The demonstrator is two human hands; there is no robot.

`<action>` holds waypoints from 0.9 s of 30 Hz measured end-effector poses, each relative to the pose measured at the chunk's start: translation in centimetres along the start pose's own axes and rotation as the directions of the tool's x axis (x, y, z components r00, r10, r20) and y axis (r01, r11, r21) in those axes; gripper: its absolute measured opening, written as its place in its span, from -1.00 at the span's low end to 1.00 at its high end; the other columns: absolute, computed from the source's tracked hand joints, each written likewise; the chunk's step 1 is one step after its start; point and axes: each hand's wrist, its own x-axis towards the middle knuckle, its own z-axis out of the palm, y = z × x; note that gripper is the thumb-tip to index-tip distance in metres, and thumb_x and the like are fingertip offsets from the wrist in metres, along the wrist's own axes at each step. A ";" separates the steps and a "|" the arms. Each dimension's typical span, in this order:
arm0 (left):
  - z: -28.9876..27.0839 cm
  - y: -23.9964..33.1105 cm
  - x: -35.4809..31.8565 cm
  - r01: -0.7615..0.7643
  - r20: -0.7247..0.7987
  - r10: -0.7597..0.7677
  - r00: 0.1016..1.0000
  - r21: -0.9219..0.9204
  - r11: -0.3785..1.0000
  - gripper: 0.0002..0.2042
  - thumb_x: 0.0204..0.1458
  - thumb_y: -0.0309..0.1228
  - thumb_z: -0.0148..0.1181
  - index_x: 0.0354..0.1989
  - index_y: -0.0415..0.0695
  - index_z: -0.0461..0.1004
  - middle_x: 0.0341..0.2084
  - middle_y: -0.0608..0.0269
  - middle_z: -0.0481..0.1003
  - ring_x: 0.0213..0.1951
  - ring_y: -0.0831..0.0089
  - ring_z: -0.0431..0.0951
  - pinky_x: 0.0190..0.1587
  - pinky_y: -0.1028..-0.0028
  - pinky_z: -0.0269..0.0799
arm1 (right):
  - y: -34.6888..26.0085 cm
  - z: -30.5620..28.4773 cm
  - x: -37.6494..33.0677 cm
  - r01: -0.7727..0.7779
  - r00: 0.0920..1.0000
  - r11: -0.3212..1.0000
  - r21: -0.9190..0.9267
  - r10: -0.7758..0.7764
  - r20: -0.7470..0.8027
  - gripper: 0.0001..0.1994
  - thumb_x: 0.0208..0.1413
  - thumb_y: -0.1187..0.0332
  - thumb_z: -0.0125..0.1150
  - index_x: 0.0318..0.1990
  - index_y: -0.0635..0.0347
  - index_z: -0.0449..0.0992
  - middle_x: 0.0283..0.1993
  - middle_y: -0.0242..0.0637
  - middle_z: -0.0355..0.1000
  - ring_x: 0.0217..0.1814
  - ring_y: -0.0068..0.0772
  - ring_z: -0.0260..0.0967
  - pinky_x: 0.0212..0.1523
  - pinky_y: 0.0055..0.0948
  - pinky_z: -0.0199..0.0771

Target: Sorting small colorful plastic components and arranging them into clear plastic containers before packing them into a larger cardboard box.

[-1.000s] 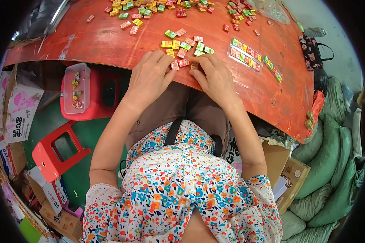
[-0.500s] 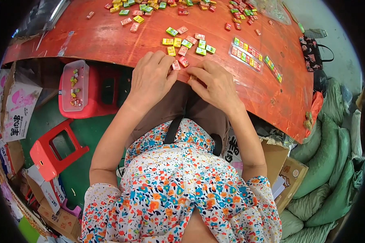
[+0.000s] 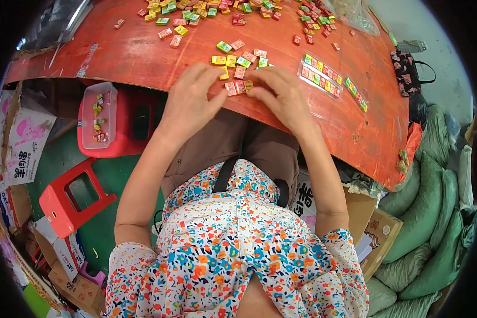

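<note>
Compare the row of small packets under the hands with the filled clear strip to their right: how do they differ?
The short row lies bare on the red table, pressed between the left hand and right hand; the clear strip lies untouched. The row shows few packets; the strip holds many more, in two lines inside a clear wrap. Both hold small, mixed-colour packets.

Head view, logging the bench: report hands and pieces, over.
Left hand and right hand both pinching a short row of small coloured square packets at the red table's near edge. Loose packets just beyond; nothing blocking.
</note>
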 end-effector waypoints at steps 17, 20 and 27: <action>-0.8 -0.9 -0.3 -0.098 0.136 0.081 0.987 0.126 0.987 -0.80 -0.08 -0.42 0.26 -0.27 -0.18 0.50 -0.35 0.17 0.43 -0.26 0.20 0.44 -0.16 0.27 0.39 | 0.5 -1.5 -0.9 0.002 0.993 0.991 -0.136 0.015 0.119 -0.70 0.07 0.41 0.26 -0.01 0.19 0.50 -0.19 -0.18 0.43 -0.21 -0.12 0.43 -0.23 -0.25 0.45; -0.6 -0.3 -0.2 -0.101 0.122 0.087 0.989 0.112 0.989 -0.77 -0.08 -0.44 0.26 -0.21 -0.17 0.50 -0.32 0.17 0.44 -0.23 0.19 0.45 -0.14 0.26 0.39 | 0.7 -1.5 -0.9 -0.055 0.992 0.998 -0.024 0.058 0.114 -0.70 0.08 0.37 0.26 -0.02 0.19 0.51 -0.20 -0.18 0.44 -0.18 -0.13 0.44 -0.22 -0.28 0.46; 0.0 -1.8 2.8 -0.113 -0.003 0.116 0.993 0.210 0.971 -0.75 -0.02 -0.46 0.19 -0.13 -0.20 0.49 -0.27 0.14 0.45 -0.16 0.16 0.46 -0.06 0.22 0.40 | 2.9 -2.5 1.1 -0.008 1.000 0.966 -0.259 0.008 -0.002 -0.76 0.13 0.33 0.18 -0.07 0.19 0.53 -0.15 -0.23 0.46 -0.09 -0.12 0.42 -0.12 -0.27 0.44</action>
